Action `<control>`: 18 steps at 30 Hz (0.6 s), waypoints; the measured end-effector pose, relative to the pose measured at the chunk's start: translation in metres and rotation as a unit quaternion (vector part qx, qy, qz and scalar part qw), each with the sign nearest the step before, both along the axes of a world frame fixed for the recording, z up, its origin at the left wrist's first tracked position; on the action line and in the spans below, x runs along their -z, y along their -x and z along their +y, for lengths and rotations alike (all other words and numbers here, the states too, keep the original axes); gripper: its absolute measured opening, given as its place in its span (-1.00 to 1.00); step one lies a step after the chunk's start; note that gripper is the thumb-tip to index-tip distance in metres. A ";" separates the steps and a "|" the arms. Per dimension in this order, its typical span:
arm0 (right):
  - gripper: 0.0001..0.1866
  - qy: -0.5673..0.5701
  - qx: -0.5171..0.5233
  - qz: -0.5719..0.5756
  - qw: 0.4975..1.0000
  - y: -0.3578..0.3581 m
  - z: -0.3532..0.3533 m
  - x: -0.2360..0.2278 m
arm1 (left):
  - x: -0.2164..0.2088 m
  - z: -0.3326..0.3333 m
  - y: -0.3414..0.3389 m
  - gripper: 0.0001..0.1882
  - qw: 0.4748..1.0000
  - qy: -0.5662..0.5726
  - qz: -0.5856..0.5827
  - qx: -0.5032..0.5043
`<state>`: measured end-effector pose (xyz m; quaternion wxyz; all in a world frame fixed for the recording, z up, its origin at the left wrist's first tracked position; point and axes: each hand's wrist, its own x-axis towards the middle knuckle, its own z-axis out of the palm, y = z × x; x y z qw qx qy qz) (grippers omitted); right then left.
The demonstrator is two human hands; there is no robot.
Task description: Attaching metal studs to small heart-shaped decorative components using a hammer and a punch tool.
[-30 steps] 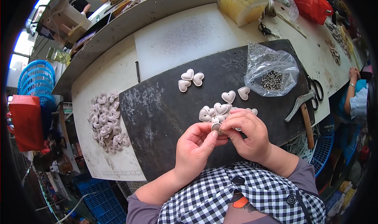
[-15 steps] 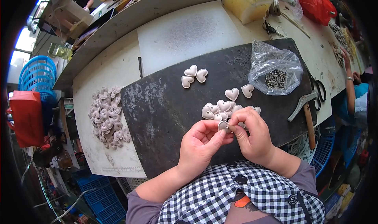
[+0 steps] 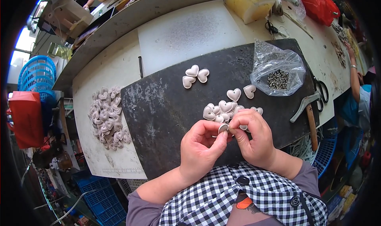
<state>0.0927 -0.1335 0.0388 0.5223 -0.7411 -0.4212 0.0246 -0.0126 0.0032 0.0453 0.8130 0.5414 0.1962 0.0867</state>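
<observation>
Above the front of a black mat (image 3: 166,134), my left hand (image 3: 200,148) is closed, pinching a small padded heart (image 3: 223,128) between thumb and forefinger. My right hand (image 3: 256,136) is closed too, its thumb and fingertips meeting at the heart's right edge; whatever they grip there is too small to make out. Just beyond my fingers lies a cluster of pale padded hearts (image 3: 224,107), partly hidden by my right hand. Two single hearts (image 3: 233,95) rest behind it, and three more hearts (image 3: 192,70) touch one another farther back.
A large heap of hearts (image 3: 105,116) sits left of the mat. At right are a clear bag of small metal pieces (image 3: 279,80), a wooden-handled hammer (image 3: 311,122) and black scissors (image 3: 323,91). A yellowish block (image 3: 248,3) stands at the back. Another person's arm (image 3: 354,73) reaches in at far right.
The heart in my left hand has turned more edge-on and shifted slightly left. My left fingers are curled in more behind it. The other person's arm has shifted a little.
</observation>
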 end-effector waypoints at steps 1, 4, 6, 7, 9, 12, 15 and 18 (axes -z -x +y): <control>-0.86 0.000 0.000 0.000 1.000 -0.001 0.000 0.000 | 0.000 0.000 0.000 -0.82 1.000 0.000 0.000 0.000; -0.85 0.007 -0.006 -0.022 1.000 -0.002 0.000 -0.002 | 0.001 0.001 0.000 -0.84 1.000 -0.004 0.004 0.003; -0.84 0.028 0.001 -0.034 0.999 -0.002 0.000 -0.004 | 0.002 0.000 -0.001 -0.86 1.000 -0.006 -0.003 -0.006; -0.84 0.028 0.002 -0.034 0.999 -0.001 0.000 -0.004 | 0.001 0.000 0.000 -0.86 1.000 -0.006 -0.003 -0.005; -0.82 0.032 0.007 -0.044 0.998 -0.001 -0.002 -0.004 | -0.002 -0.001 -0.001 -0.86 0.998 -0.061 0.012 0.004; -0.81 0.012 -0.012 -0.039 0.999 0.000 -0.002 -0.004 | -0.001 0.000 0.001 -0.84 0.997 -0.078 0.000 -0.001; -0.77 -0.003 -0.043 0.081 0.996 -0.002 -0.005 -0.001 | -0.009 0.004 0.003 -0.85 0.996 -0.088 0.011 0.014; -0.77 -0.040 -0.030 0.256 0.965 -0.003 -0.006 -0.012 | -0.008 0.005 0.003 -0.84 0.994 -0.102 -0.013 0.038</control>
